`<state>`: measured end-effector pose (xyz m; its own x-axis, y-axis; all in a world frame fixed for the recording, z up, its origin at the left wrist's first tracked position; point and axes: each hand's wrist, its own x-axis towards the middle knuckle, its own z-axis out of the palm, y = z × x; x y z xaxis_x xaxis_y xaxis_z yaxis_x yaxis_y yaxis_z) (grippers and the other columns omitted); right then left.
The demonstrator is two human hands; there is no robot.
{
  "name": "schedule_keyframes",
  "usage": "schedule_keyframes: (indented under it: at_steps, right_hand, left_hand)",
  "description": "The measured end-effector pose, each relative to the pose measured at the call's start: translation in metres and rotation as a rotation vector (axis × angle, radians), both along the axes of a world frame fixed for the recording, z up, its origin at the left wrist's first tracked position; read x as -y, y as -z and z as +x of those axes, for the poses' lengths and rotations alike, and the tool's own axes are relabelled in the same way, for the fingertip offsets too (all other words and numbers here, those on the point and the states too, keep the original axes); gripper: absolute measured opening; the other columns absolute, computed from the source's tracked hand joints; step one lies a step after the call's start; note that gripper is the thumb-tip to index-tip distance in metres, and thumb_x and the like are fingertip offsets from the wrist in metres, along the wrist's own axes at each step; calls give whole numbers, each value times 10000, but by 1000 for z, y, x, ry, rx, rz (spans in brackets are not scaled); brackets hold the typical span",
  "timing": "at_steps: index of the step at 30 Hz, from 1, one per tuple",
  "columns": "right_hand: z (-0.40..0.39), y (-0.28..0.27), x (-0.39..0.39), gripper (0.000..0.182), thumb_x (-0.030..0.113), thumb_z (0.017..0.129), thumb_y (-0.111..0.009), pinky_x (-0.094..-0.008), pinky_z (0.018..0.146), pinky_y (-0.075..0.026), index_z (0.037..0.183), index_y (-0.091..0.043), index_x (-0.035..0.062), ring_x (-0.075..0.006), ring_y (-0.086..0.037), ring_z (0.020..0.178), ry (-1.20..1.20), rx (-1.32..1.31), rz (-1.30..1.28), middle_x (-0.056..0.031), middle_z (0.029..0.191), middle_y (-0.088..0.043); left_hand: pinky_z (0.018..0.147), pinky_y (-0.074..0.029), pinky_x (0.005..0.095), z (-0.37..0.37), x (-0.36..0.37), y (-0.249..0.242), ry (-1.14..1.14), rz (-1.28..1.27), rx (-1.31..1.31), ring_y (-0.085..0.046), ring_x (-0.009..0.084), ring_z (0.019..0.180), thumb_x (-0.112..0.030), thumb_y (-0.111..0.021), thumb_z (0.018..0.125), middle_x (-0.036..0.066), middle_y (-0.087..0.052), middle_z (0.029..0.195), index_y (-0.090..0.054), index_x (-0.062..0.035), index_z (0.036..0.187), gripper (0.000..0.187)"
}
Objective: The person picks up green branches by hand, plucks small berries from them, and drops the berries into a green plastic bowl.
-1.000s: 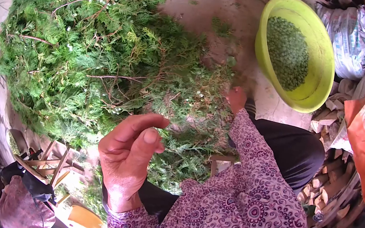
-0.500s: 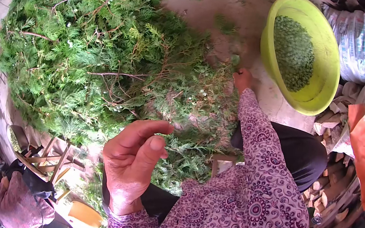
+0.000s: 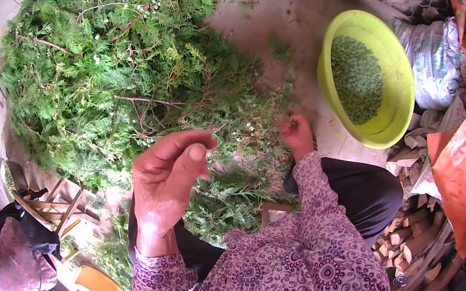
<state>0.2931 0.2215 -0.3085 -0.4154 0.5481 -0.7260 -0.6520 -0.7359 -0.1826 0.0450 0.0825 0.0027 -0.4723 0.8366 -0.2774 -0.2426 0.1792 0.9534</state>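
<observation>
A big heap of green conifer branches (image 3: 116, 72) lies on the concrete floor in front of me. My left hand (image 3: 165, 186) hovers close to the camera over the heap's near edge, thumb pressed to the curled forefinger, and I see nothing in it. Farther out, my right hand (image 3: 296, 132) pinches a small sprig (image 3: 291, 117) at the heap's right edge. A lime-green plastic bowl (image 3: 396, 95), tilted and partly filled with small green cones (image 3: 356, 80), stands just right of that hand. Both arms wear a purple patterned sleeve (image 3: 312, 261).
White sacks (image 3: 435, 59) and orange sheeting (image 3: 465, 158) pile up at the right, with chopped wood (image 3: 407, 240) below them. My knees in black trousers (image 3: 369, 191) are under my arms. Wooden chair frames (image 3: 62, 207) and another person's covered head (image 3: 10, 262) are at the lower left.
My right hand has drawn back from beside the bowl's rim to the heap's edge, nearer my knee. My left hand has stayed in place, still pinched.
</observation>
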Motion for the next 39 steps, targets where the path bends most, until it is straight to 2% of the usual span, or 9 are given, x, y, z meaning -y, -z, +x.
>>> schedule_keyframes:
  at_steps: [6, 12, 17, 19, 20, 22, 28, 34, 39]
  right_hand:
    - [-8, -43, -7, 76, 71, 717, -522, -277, 497, -385, 769, -553, 25, -160, -449, 575, 4, -282, 149, -75, 720, -503]
    - [37, -125, -68, 424, 399, 841, -514, -263, 577, -516, 939, -448, -8, -204, -545, 694, 604, -169, 252, -141, 872, -529]
    - [20, -12, -8, 132, 195, 834, -534, -249, 490, -434, 847, -577, 71, -147, -556, 684, -421, 462, 589, -56, 751, -562]
    - [7, 9, 30, 88, 144, 771, -564, -253, 475, -398, 783, -586, 59, -126, -563, 696, -930, 1039, 1355, -54, 696, -566]
    - [7, 25, 43, 88, 144, 771, -564, -253, 475, -398, 783, -586, 59, -126, -563, 696, -935, 1030, 1346, -54, 696, -566]
    - [1, 61, 61, 126, 149, 705, -573, -293, 550, -427, 769, -571, 41, -165, -575, 712, -977, 1067, 360, -91, 716, -580]
    - [-17, 75, 78, 219, 224, 625, -604, -408, 584, -451, 678, -571, 14, -343, -569, 656, -829, 1813, 800, -184, 649, -587]
    - [-8, 81, 64, 264, 240, 639, -596, -413, 580, -467, 761, -562, 9, -320, -586, 613, -1327, 1745, 851, -195, 736, -596]
    - [13, 64, 87, 162, 142, 720, -540, -341, 442, -453, 778, -551, -10, -215, -584, 535, -980, 1326, 480, -148, 683, -578]
  left_hand:
    - [547, -431, 188, -8, 9, -8, -12, 143, 21, -519, 64, 595, -176, -598, 827, 66, -631, 839, -619, 5, 944, 216]
    - [541, -420, 211, -17, 18, -13, -84, 148, -1, -509, 88, 551, -162, -580, 830, 98, -634, 820, -629, 5, 916, 194]
    - [547, -426, 201, -22, 18, -12, -69, 205, 37, -513, 77, 569, -162, -593, 825, 82, -634, 818, -626, 6, 929, 200]
    - [552, -436, 191, -21, 18, -9, -51, 204, 74, -520, 62, 596, -155, -604, 821, 64, -633, 825, -622, 3, 948, 203]
    - [552, -436, 191, -20, 18, -9, -52, 192, 72, -520, 62, 596, -155, -604, 821, 64, -633, 825, -622, 3, 948, 203]
    - [561, -443, 190, -20, 17, -8, -69, 188, 68, -523, 62, 608, -149, -604, 821, 67, -632, 835, -619, 7, 954, 206]
    - [577, -451, 190, -20, 19, -6, -52, 143, 112, -530, 59, 645, -134, -619, 809, 59, -621, 855, -611, 9, 968, 214]
    - [547, -436, 216, -11, 14, -6, -112, 78, 43, -528, 89, 571, -213, -615, 806, 114, -633, 823, -611, 44, 918, 280]
    - [563, -439, 203, -13, 15, -6, -56, 96, 84, -527, 76, 601, -172, -613, 811, 87, -627, 839, -608, 27, 949, 243]
